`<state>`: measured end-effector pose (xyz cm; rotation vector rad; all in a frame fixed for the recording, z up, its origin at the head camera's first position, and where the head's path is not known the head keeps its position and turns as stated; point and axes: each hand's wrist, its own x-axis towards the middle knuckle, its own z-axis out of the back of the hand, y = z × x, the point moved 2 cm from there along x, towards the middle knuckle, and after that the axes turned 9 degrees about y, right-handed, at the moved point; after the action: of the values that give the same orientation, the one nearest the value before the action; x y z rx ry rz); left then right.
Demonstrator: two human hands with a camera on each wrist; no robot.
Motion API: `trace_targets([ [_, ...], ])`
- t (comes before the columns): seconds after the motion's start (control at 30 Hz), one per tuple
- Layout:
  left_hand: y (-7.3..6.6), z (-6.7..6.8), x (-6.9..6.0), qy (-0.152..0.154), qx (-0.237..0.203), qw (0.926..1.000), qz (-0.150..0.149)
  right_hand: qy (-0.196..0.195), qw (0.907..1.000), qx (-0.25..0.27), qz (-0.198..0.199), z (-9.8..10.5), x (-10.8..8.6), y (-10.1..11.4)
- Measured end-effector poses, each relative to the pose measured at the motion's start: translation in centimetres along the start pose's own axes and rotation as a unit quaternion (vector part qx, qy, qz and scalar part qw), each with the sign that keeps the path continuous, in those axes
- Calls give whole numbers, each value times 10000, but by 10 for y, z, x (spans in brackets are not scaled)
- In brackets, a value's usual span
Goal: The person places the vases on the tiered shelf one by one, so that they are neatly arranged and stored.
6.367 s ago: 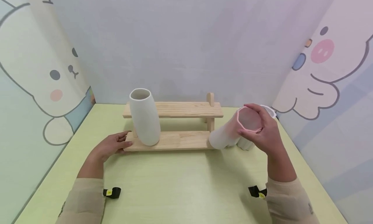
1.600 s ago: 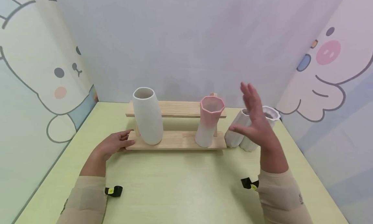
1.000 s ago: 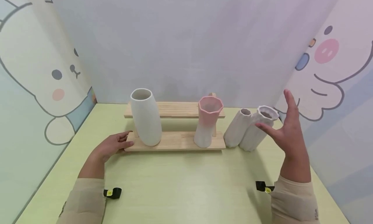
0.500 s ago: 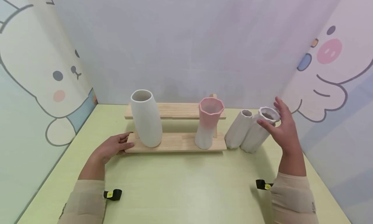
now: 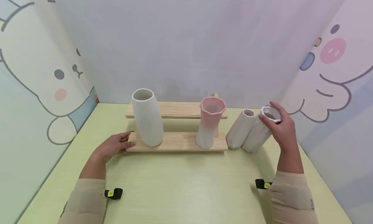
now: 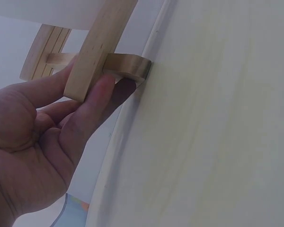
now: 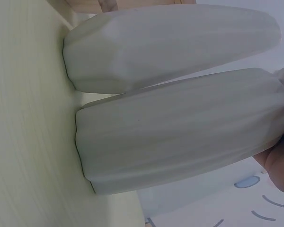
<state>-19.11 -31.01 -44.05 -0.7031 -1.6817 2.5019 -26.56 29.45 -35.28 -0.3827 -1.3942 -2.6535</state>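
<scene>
My left hand (image 5: 113, 147) grips the left end of a two-tier wooden shelf (image 5: 177, 140); in the left wrist view its thumb and fingers (image 6: 94, 101) pinch the board's end. A tall white vase (image 5: 148, 120) stands on the lower board's left part. Toward the right end of that board stands a pink-and-white vase (image 5: 210, 120) with a faceted rim. My right hand (image 5: 282, 127) holds a white fluted vase (image 5: 256, 138) by its rim, thumb on the near side. The right wrist view shows this fluted vase (image 7: 189, 127) with its base on the table.
Just left of the held vase, a narrower white vase (image 5: 240, 130) stands close beside the shelf's right end. A pale green table (image 5: 186, 185) lies under everything. A grey back wall (image 5: 186, 49) and cartoon-printed side panels (image 5: 329, 88) enclose it.
My right hand has set the pink-and-white vase on the lower board and let go. It then moved right and took the fluted vase's rim. The left hand has stayed on the shelf.
</scene>
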Motion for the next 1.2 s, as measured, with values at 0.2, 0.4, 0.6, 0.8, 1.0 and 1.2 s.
trace_targets([
  [0.2,1,-1,0,31,-32,10000,-7,-198,9990,175,-373,-4,0,-2],
  [0.4,1,0,0,44,-25,10000,-49,-350,9972,461,-472,-8,2,-3],
  [0.6,2,1,0,35,30,10000,-51,-377,9972,440,-469,-9,1,-4],
  [0.8,1,0,0,28,60,10000,12,-721,9973,-27,-103,-7,-2,-3],
  [1.0,1,0,0,20,41,10000,-12,-898,9955,-251,177,-7,-4,-1],
  [1.2,1,1,-1,-3,57,10000,33,-1055,9934,-264,375,-8,-4,0],
])
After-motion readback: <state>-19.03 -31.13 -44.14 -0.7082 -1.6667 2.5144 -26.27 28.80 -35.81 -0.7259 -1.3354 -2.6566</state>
